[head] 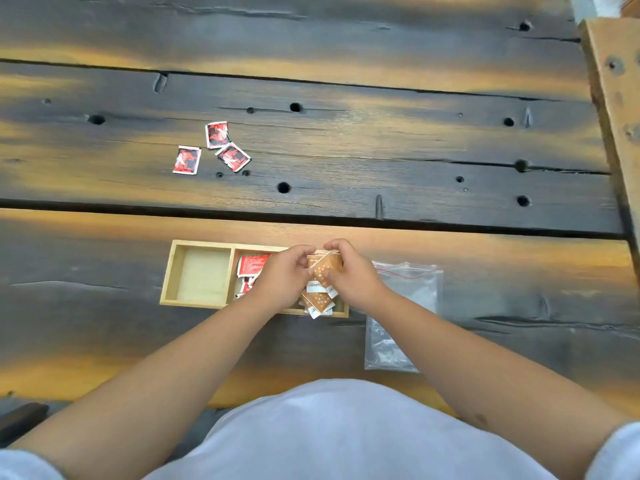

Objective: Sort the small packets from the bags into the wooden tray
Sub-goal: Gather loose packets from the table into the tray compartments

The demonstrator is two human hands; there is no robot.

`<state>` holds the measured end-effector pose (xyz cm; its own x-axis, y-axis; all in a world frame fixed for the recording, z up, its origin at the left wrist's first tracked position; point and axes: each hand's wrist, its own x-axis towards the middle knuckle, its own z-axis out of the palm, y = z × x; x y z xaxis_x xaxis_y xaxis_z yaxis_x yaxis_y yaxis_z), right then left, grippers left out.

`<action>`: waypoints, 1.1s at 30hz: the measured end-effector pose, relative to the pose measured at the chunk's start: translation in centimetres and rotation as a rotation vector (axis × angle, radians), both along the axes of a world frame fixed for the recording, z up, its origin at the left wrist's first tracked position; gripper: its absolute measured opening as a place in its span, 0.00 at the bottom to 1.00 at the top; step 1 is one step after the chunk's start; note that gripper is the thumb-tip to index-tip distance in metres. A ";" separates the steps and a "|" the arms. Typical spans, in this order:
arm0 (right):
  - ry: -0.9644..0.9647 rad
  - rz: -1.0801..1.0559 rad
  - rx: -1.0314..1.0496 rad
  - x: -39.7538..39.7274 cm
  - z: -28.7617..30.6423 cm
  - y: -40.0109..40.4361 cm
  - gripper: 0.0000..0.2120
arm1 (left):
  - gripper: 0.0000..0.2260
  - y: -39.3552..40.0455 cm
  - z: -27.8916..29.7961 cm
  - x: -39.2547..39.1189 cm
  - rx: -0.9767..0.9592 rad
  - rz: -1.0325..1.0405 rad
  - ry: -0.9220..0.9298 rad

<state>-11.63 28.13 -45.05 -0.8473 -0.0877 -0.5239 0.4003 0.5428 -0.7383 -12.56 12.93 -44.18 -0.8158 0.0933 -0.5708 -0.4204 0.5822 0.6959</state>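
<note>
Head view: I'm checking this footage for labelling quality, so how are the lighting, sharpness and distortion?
Head view: soft warm light leaves orange sheen in bands across the dark plank table; wide-angle bending curves the plank seams; print on the brown packets between the left hand and right hand is too soft to read; glare whitens the clear plastic bag.

Your forearms are bare from elbow to wrist. You wear a pale grey-white short-sleeved top (346, 434) filling the lower centre of the frame, its sleeve edges visible at both lower corners.
</note>
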 end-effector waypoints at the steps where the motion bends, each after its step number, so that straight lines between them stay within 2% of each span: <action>1: 0.027 0.024 0.063 0.3 -0.1 0.0 0.17 | 0.19 0.0 0.2 0.4 -0.039 -0.021 0.007; 6: 0.168 0.205 0.301 1.4 -0.5 -0.2 0.18 | 0.21 -0.4 1.1 2.8 -0.169 -0.290 0.208; 9: 0.251 0.255 0.451 1.8 -0.7 0.0 0.15 | 0.16 -1.0 0.8 4.5 -0.276 -0.438 0.356; 12: 0.225 0.282 0.475 2.0 -0.8 0.1 0.14 | 0.15 -1.4 0.5 5.5 -0.442 -0.529 0.438; 15: 0.178 0.278 0.446 2.0 -0.6 0.0 0.16 | 0.13 -1.4 0.1 5.7 -0.491 -0.685 0.464; 20: 0.178 0.330 0.405 2.5 -0.4 0.5 0.23 | 0.08 -1.1 -0.3 5.1 -0.473 -0.707 0.475; 22: 0.189 0.402 0.400 2.8 -0.2 0.9 0.24 | 0.09 -1.2 -0.4 4.8 -0.483 -0.700 0.455; 25: 0.209 0.489 0.416 3.2 -0.1 1.4 0.19 | 0.12 -1.6 -0.7 4.5 -0.513 -0.702 0.429; 30: 0.244 0.636 0.493 4.3 0.1 1.0 0.15 | 0.13 -1.8 -0.1 4.8 -0.619 -0.873 0.421; 32: 0.241 0.708 0.550 4.9 0.2 0.7 0.17 | 0.13 -2.2 0.0 5.3 -0.631 -0.908 0.427; 33: 0.236 0.748 0.583 5.3 0.2 0.5 0.22 | 0.14 -2.5 0.1 5.5 -0.627 -0.928 0.428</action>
